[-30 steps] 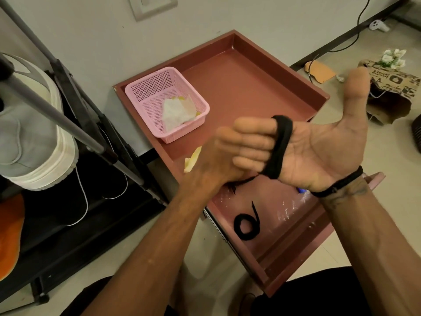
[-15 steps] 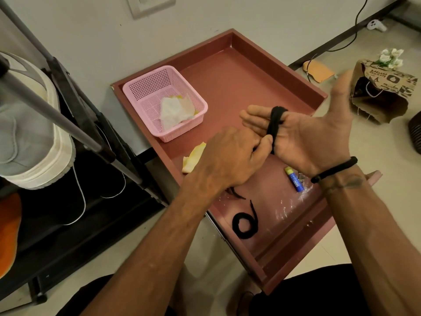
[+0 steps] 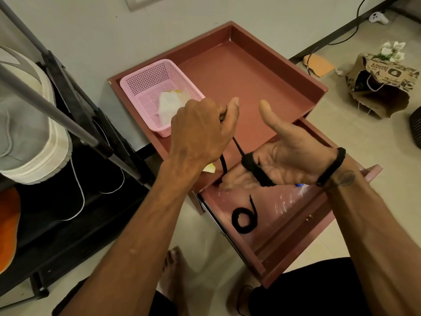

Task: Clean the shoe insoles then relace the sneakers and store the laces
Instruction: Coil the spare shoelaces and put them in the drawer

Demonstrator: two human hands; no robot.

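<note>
We keep our right hand (image 3: 282, 165) flat, left hand (image 3: 202, 131) pinching the lace (image 3: 257, 171) (pull snug), winding toward six o'clock.

Brightness: moderate, warm indoor light, even across the floor and wall.
Glare: wet-looking highlights on the drawer (image 3: 287, 202) bottom near the front edge.
Shadows: soft; the black rack (image 3: 75, 201) at left falls into deep shade with little detail.
Sharpness: the coiled lace (image 3: 244, 219) reads crisp, both hands slightly soft.
Distortion: wide-angle bending at the edges; rack poles and wall lines bow outward.
</note>
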